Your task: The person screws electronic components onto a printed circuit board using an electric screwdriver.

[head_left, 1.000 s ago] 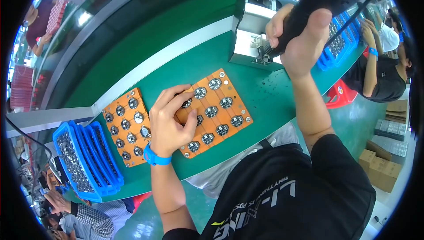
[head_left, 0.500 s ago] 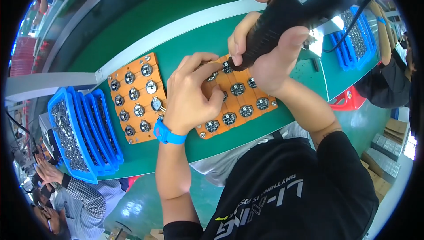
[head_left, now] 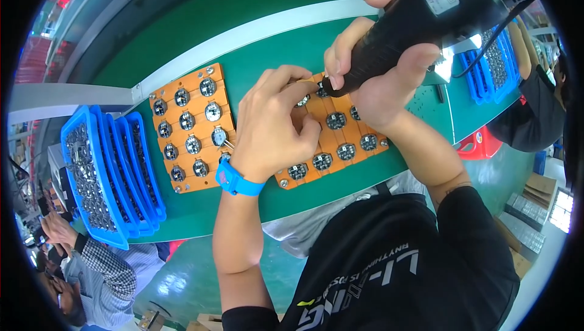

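Note:
My right hand (head_left: pixel 380 78) is closed round a black electric screwdriver (head_left: pixel 389 45), tilted with its tip down at the far edge of the right orange fixture (head_left: pixel 304 176). Round circuit boards (head_left: pixel 336 120) sit in rows in that fixture. My left hand (head_left: pixel 274 121), in a blue wrist strap (head_left: pixel 238 180), lies over the fixture's left part with its fingers bent. Its index fingertip reaches almost to the driver's tip, beside a partly covered round board (head_left: pixel 303 101). Thin metal prongs (head_left: pixel 229 144), like tweezer tips, stick out from under this hand; the rest is hidden.
Left of my hand lies a second orange fixture (head_left: pixel 198 130) filled with round boards. Nested blue trays (head_left: pixel 125 236) of small parts stand at the table's left end. More blue trays (head_left: pixel 468 72) stand at the right. A cord (head_left: pixel 496 30) hangs near the driver. People sit at both sides.
The whole view has shifted slightly, with both hands and the driver a little farther right in the picture. The driver's tip stays at the same corner of the right fixture, my left fingers beside it.

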Action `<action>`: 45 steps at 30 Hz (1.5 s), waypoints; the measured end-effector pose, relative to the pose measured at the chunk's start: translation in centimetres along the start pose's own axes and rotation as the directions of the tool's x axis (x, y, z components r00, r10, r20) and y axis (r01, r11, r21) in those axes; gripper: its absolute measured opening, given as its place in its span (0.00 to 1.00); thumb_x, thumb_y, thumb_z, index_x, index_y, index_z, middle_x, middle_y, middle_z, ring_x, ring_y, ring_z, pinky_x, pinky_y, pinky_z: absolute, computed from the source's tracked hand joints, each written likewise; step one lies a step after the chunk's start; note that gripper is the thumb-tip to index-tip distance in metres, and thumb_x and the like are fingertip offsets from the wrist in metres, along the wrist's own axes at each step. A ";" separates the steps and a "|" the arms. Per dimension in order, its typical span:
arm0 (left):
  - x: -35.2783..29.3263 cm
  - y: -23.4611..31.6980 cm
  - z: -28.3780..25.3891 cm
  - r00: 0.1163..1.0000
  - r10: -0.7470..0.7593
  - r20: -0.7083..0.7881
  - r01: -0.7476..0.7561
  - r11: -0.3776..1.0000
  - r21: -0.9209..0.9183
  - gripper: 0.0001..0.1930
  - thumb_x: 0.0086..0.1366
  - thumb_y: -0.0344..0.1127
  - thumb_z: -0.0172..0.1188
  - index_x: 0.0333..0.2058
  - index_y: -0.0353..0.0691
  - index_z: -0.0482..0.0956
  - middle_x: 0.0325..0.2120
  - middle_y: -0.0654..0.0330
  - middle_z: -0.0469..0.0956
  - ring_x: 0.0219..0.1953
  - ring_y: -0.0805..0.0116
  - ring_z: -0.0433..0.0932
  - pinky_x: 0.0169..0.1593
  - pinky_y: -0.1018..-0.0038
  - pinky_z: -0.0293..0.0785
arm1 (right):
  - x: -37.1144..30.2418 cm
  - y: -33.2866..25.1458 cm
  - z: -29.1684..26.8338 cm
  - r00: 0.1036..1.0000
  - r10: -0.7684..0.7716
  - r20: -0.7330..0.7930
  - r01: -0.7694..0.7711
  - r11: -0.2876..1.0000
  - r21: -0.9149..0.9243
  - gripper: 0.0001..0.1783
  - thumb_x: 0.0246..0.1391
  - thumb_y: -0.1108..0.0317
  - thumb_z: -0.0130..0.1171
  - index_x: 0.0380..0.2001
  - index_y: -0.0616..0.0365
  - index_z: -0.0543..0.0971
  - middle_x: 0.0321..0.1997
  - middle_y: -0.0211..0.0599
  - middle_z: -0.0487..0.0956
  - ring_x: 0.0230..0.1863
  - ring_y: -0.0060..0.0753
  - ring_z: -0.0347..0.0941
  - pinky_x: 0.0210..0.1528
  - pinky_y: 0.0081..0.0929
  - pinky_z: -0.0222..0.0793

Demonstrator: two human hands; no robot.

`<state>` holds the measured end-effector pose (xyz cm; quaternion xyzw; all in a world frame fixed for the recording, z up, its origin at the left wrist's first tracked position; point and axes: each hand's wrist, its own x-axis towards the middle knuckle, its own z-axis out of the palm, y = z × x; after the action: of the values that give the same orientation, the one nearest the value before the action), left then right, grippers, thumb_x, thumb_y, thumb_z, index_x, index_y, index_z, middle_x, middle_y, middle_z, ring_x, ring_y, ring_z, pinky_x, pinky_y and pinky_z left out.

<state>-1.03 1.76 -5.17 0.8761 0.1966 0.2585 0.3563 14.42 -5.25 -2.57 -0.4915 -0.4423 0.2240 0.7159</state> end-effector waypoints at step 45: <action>-1.6 -0.3 -2.3 0.996 -0.068 0.063 0.061 0.992 0.107 0.04 0.63 0.26 0.68 0.35 0.30 0.86 0.45 0.51 0.85 0.29 0.66 0.84 0.31 0.75 0.78 | 4.2 -3.8 -10.5 0.876 -0.459 -0.147 0.482 0.822 0.302 0.45 0.65 0.22 0.33 0.50 0.59 0.68 0.16 0.35 0.69 0.13 0.28 0.65 0.19 0.24 0.62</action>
<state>-3.73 2.28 -4.45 0.8950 0.2260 0.2069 0.3242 25.09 -8.98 1.29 -0.2476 -0.4816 0.0944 0.8354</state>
